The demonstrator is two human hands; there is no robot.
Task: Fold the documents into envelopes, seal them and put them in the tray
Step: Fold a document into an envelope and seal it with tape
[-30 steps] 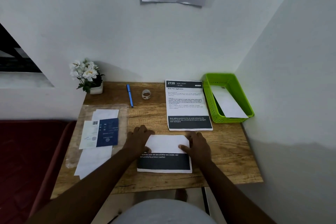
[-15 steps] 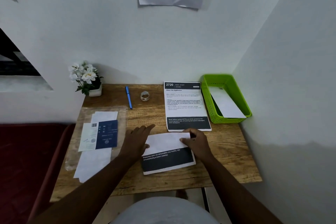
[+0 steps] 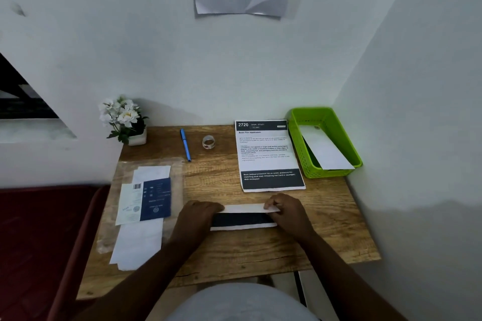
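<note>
Right now the head view, the only one, shows both hands at the ends of a folded document (image 3: 243, 216) lying on the tabletop (image 3: 234, 250). The left hand (image 3: 199, 212) covers the sheet's left end with fingers bent down over it, and whether they pinch the paper or only press on it I cannot tell. The right hand (image 3: 283, 207) has its fingers curled on the upper right corner, pinching the white flap there. Between the two hands the sheet is a narrow strip, white on the far side and black on the near side, so a further fold looks to be in progress.

Just beyond the fingers lies a second document (image 3: 268, 155), flat and unfolded. Farther off past the right hand stands the green tray (image 3: 347, 138), with one white envelope (image 3: 326, 150) leaning in it; that suggests one piece is finished. Well out from the left hand a clear packet (image 3: 146, 203) holds white envelopes and a blue card. Judging by this, the present sheet has yet to be put in an envelope, sealed and placed in the tray, and the flat one has yet to be started.

The left fingertips are hidden against the paper, the printed text is too small to read, and the number of envelopes in the packet cannot be counted.
</note>
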